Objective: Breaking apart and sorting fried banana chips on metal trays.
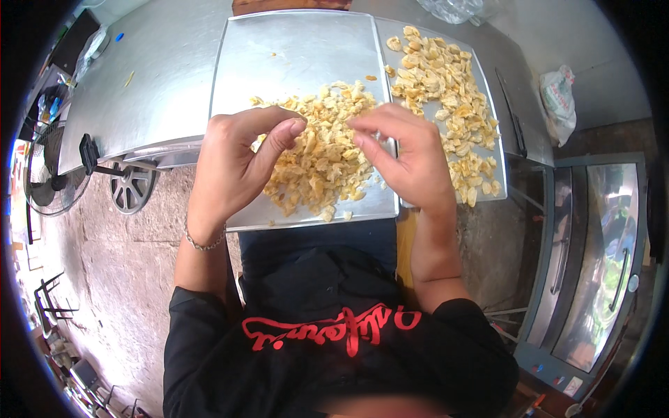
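A loose heap of small, torn pale-yellow pieces, their kind unclear, covers the near half of a flat metal tray. Over the heap's left side, my left hand curls with thumb and forefinger drawn together. Anything pinched there is hidden or too small to name. My right hand hangs above the right side of the heap, its fingers bent and its thumb near the forefinger. What it holds, if anything, cannot be made out. The two hands are apart, fingertips facing each other.
To the right, a second tray carries larger yellowish chunks. Both lie on a metal table. A fan stands at the left, a white plastic bag at the right, and a glass-doored metal cabinet lower right.
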`<move>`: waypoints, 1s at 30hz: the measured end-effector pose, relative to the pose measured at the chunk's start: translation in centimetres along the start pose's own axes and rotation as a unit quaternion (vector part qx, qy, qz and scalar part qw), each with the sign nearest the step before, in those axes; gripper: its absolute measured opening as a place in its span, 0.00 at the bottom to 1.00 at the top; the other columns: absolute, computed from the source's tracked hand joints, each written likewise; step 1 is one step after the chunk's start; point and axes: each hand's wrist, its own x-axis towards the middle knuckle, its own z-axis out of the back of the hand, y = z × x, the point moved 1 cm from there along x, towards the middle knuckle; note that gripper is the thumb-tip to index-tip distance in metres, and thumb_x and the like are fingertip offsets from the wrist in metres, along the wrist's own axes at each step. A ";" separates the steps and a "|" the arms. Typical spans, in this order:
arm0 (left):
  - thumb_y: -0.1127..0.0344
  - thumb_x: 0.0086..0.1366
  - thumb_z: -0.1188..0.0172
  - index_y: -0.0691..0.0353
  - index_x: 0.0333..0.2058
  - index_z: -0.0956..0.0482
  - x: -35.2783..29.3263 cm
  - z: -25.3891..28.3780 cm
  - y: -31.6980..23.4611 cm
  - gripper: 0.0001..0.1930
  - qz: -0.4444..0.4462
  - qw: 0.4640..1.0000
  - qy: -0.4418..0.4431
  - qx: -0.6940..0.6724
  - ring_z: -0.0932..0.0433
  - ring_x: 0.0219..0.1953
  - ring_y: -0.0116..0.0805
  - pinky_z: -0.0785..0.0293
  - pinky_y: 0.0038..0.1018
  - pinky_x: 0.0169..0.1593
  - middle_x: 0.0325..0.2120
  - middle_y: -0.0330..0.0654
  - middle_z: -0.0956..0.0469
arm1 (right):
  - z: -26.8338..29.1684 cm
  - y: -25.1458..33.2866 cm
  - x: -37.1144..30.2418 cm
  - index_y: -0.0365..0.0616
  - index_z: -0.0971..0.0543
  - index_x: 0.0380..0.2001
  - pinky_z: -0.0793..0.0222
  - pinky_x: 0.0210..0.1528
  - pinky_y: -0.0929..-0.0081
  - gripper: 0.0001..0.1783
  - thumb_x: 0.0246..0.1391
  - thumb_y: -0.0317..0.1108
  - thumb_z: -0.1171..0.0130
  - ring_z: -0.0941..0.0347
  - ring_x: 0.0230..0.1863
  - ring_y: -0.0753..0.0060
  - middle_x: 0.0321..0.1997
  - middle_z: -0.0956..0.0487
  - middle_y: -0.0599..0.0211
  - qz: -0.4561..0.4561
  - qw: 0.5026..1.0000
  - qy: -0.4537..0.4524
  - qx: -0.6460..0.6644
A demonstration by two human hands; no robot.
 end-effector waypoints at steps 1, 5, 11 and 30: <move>0.66 0.74 0.32 0.68 0.45 0.09 -0.1 0.2 0.0 0.11 0.002 1.000 -0.005 -0.011 0.09 0.39 0.37 0.17 0.31 0.46 0.36 0.49 0.09 | 0.0 0.1 0.0 0.36 0.10 0.47 0.23 0.43 0.69 0.12 0.61 0.25 0.30 0.16 0.40 0.63 0.40 0.12 0.58 -0.025 0.998 0.048 0.012; 0.61 0.71 0.28 0.69 0.48 0.10 0.1 1.9 0.2 0.16 -0.042 0.999 -0.012 0.027 0.09 0.40 0.42 0.17 0.34 0.48 0.36 0.51 0.09 | -0.3 1.9 -0.8 0.38 0.11 0.47 0.23 0.42 0.65 0.13 0.62 0.33 0.33 0.16 0.39 0.57 0.38 0.14 0.56 -0.064 0.950 0.292 0.085; 0.60 0.67 0.25 0.67 0.51 0.11 -0.7 3.9 1.0 0.19 -0.070 0.995 -0.022 0.068 0.10 0.40 0.45 0.17 0.36 0.48 0.38 0.52 0.09 | -4.9 1.2 0.8 0.44 0.11 0.50 0.21 0.50 0.57 0.17 0.60 0.32 0.38 0.17 0.46 0.47 0.41 0.15 0.57 0.018 0.928 0.358 -0.103; 0.58 0.64 0.23 0.65 0.52 0.10 -3.2 9.0 1.1 0.21 -0.041 0.993 -0.077 0.076 0.10 0.44 0.43 0.18 0.35 0.49 0.40 0.50 0.09 | -2.1 2.4 4.1 0.43 0.12 0.56 0.21 0.54 0.59 0.21 0.60 0.33 0.33 0.15 0.47 0.54 0.46 0.13 0.58 -0.017 0.935 0.344 -0.088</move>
